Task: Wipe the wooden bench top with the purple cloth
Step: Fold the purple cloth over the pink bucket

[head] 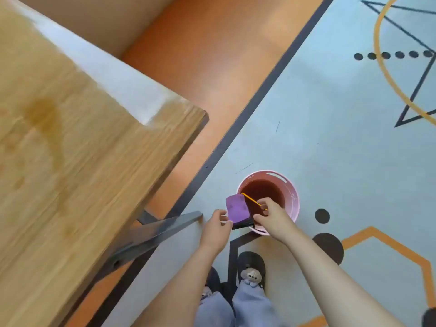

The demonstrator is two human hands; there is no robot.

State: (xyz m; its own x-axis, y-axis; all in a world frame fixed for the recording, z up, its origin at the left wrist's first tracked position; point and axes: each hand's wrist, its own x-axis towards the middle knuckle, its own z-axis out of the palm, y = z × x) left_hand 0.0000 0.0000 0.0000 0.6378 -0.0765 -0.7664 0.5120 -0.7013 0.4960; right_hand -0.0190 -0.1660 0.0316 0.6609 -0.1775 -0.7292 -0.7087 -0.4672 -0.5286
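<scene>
The wooden table (pixel 77 142), at left, shows a darker blotch on its top and carries no cloth, so the wiping appears not yet done, or only partly. Beside it, a standing person's left hand (pixel 218 224) pinches one corner of the purple cloth (pixel 237 207). The right hand (pixel 271 215) closes its grip on the other end, holding the cloth over the rim of a pink bucket (pixel 292 192) on the floor.

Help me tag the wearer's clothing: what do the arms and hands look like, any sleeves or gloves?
The left forearm and right forearm are bare, no sleeve in view. The left hand and right hand wear no gloves; no watch, bracelet or ring shows, though blur could hide one.
</scene>
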